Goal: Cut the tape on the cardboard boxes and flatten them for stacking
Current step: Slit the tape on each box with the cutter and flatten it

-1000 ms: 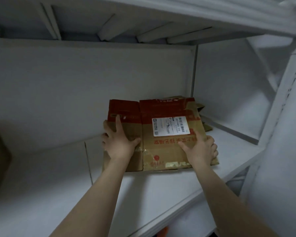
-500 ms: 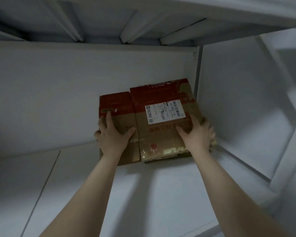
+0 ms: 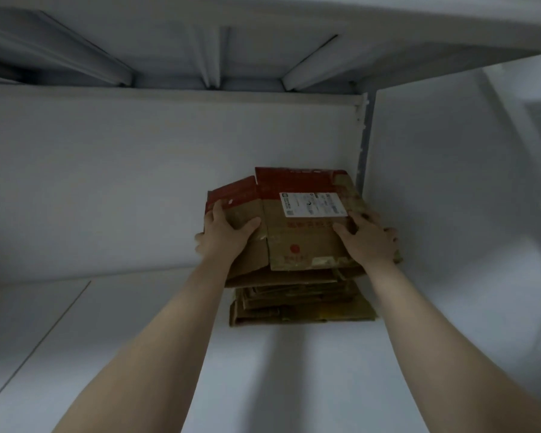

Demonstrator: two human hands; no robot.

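Left hand [image 3: 225, 235] gripped the left edge of one flattened brown cardboard box with a dark red band [image 3: 297, 242]: thumb on the top face, forefinger stretched up along it, remaining fingers curled round the edge. Right hand [image 3: 369, 242] gripped the right edge likewise, thumb and two fingers on top, the others wrapped over the side. Both hands were closed on the box; two hands, one box held.

The box sat tilted, far end raised, in the back right corner of the white shelf board [image 3: 138, 354]. One white printed shipping label [image 3: 313, 204] was stuck at 1 o'clock on its top face.

At 6 o'clock, directly beneath, lay one stack of flattened brown cardboard sheets [image 3: 297, 304]; the number of sheets could not be counted, nor whether the held box touched it.

The white side panel [image 3: 450, 214] stood at 3 o'clock, close beside the right hand. The white back wall [image 3: 138, 182] closed off 12 o'clock. Overhead ran the white upper shelf [image 3: 263, 14], with three ribs visible.
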